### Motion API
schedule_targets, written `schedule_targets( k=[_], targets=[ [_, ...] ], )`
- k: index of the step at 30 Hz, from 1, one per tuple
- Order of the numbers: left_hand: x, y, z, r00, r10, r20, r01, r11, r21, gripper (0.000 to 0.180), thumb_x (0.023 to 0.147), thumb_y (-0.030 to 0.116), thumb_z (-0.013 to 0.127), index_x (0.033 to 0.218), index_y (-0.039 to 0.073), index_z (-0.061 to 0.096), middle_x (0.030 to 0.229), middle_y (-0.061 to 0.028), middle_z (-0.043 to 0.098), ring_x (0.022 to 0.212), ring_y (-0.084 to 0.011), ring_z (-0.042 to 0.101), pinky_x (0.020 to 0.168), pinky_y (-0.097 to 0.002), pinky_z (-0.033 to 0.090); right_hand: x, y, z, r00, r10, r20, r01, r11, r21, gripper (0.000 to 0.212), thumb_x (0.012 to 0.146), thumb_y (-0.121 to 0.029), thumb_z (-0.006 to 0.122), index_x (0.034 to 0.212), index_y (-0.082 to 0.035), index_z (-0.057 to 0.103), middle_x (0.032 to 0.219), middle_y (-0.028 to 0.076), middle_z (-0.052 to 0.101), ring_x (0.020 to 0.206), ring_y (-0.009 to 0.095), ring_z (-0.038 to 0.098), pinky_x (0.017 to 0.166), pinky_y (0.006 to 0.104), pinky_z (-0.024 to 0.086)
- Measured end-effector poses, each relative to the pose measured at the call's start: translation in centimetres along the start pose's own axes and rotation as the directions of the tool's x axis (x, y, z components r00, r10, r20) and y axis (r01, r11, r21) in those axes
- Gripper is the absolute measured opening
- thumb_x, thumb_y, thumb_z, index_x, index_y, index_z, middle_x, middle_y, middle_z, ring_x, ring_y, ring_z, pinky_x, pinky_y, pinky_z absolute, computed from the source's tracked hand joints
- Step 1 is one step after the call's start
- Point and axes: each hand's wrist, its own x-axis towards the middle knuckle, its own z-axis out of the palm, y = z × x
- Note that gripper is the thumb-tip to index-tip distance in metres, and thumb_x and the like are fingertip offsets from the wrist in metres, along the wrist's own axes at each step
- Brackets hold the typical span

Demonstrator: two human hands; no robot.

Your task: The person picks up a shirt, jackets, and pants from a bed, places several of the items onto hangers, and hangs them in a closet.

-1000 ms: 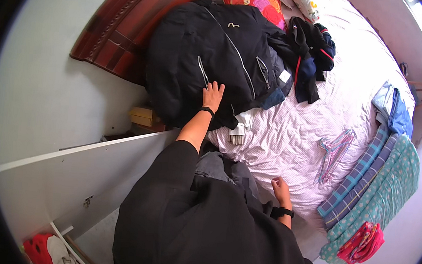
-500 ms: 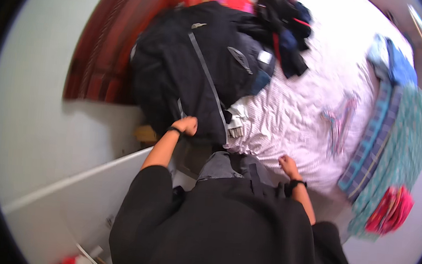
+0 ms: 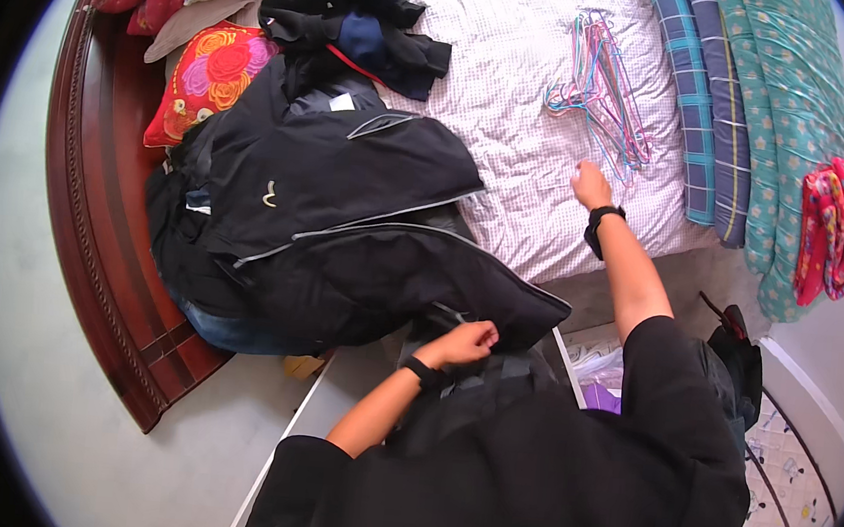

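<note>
A black zip-front jacket [image 3: 340,171] with grey zips lies partly unzipped across the left of the bed. Its lower end hangs toward my body. At that end, beside a pocket zip, my left hand [image 3: 463,344] is closed on the fabric. The fingertips are partly hidden. My right hand [image 3: 591,187] hovers over the bed's near part, fingers curled together with nothing visible in them. A bunch of thin coloured clothes hangers [image 3: 602,94] lies just beyond it, apart from the hand.
A dark wooden headboard [image 3: 111,266] edges the left side, with a red floral cushion [image 3: 220,70] against it. Dark clothes [image 3: 357,32] lie beyond the jacket. Folded bedding [image 3: 771,113] and a pink bundle [image 3: 834,234] line the right. Below me are an open drawer edge [image 3: 566,361] and purple item [image 3: 601,398].
My view has turned, so the bed appears shifted. My right hand has moved forward from beside my body, over the bed near the hangers. My left hand stays at the jacket's near end.
</note>
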Motion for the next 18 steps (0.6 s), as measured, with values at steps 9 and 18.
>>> schedule_targets(
  k=[9, 18],
  targets=[
    [-0.7, 3.4, -13.5, 0.519, 0.387, -0.762, 0.514, 0.572, 0.640, 0.068, 0.068, 0.023, 0.075, 0.127, 0.003, 0.049, 0.126, -0.0151, 0.053, 0.121, -0.0335, 0.048, 0.103, -0.0523, 0.035, 11.2, 3.0, 3.2, 0.930, 0.368, 0.010, -0.365, 0.927, -0.090, 0.054, 0.082, -0.026, 0.063, 0.129, -0.003, 0.048, 0.130, 0.022, 0.053, 0.126, 0.038, 0.048, 0.103, 0.0498, 0.041],
    [-13.6, -1.5, -23.9, 0.406, -0.211, -0.889, 0.892, 0.302, 0.335, 0.076, 0.054, 0.036, 0.087, 0.115, 0.006, 0.056, 0.109, -0.0111, 0.062, 0.103, -0.0263, 0.059, 0.090, -0.0436, 0.042, 11.1, 0.5, 7.8, 0.934, 0.145, -0.327, -0.057, 0.962, 0.266, 0.030, 0.090, -0.019, 0.049, 0.115, -0.004, 0.056, 0.105, 0.026, 0.064, 0.101, 0.043, 0.061, 0.088, 0.0471, 0.046]
  ],
)
